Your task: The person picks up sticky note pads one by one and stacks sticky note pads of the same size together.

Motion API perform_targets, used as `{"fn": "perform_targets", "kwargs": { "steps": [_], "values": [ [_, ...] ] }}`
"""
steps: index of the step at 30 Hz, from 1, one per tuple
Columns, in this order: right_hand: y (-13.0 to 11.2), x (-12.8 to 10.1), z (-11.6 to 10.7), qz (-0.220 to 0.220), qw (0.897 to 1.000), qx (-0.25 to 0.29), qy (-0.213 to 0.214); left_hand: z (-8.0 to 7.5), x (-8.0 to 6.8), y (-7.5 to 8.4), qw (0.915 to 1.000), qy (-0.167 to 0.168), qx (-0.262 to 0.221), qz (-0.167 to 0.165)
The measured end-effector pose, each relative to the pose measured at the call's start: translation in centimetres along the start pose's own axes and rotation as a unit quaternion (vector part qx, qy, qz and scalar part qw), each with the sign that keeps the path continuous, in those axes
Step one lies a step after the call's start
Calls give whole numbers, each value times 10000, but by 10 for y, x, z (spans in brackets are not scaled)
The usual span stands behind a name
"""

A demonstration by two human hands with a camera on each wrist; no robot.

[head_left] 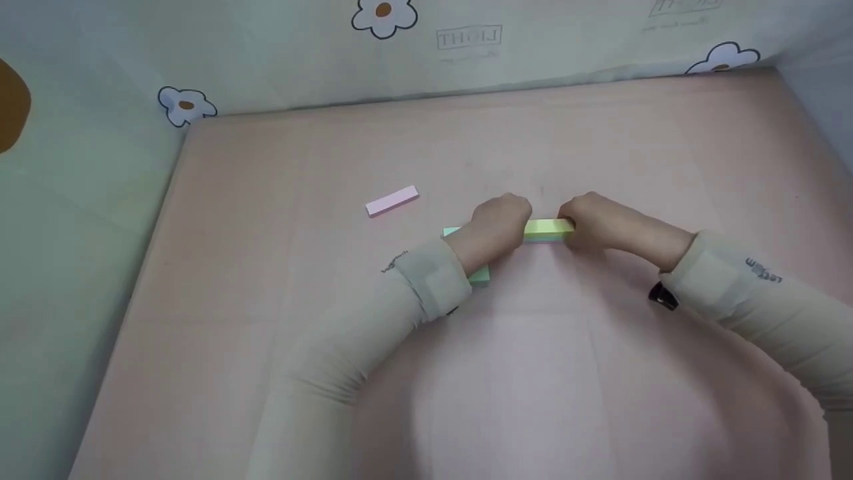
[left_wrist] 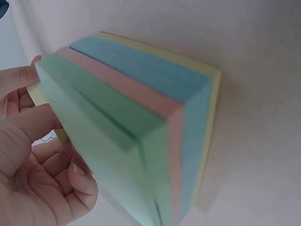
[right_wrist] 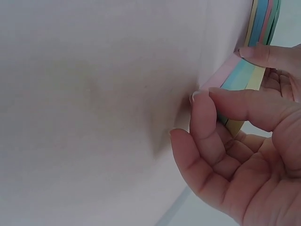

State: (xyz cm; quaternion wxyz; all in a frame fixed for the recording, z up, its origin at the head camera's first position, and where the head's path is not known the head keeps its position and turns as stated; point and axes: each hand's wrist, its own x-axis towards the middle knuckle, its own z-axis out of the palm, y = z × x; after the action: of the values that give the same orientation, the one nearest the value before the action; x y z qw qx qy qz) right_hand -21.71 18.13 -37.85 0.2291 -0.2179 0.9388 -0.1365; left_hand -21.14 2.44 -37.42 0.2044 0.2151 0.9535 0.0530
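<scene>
Both hands grip a narrow stack of coloured sticky-note pads (head_left: 548,229), yellow uppermost, one hand at each end. My left hand (head_left: 496,227) pinches its left end; my right hand (head_left: 596,221) curls round the right end. In the right wrist view the narrow stack (right_wrist: 242,77) shows pink, blue, green and yellow layers between the fingers. Under the left wrist sits a thicker square stack of sticky notes (head_left: 481,276), mostly hidden in the head view. In the left wrist view this square stack (left_wrist: 127,94) shows green, pink, blue and yellow layers.
A loose pale pink strip (head_left: 392,201) lies on the pinkish table (head_left: 320,373), left of and beyond the hands. A pale curtain with flower prints (head_left: 280,60) borders the table at the back and left side.
</scene>
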Motion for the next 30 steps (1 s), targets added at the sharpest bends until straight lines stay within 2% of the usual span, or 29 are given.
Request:
{"fn": "perform_targets", "kwargs": {
  "steps": [10,21,30],
  "values": [
    [-4,-1,3,288,9996,-82,12,0,5,-1,9996,-259,-67,-2],
    [3,0,5,52,9999,4,129,1,7,1,9994,-187,189,205],
    [5,3,6,64,9999,53,124,0,8,-1,9996,-202,93,197]
  ]
}}
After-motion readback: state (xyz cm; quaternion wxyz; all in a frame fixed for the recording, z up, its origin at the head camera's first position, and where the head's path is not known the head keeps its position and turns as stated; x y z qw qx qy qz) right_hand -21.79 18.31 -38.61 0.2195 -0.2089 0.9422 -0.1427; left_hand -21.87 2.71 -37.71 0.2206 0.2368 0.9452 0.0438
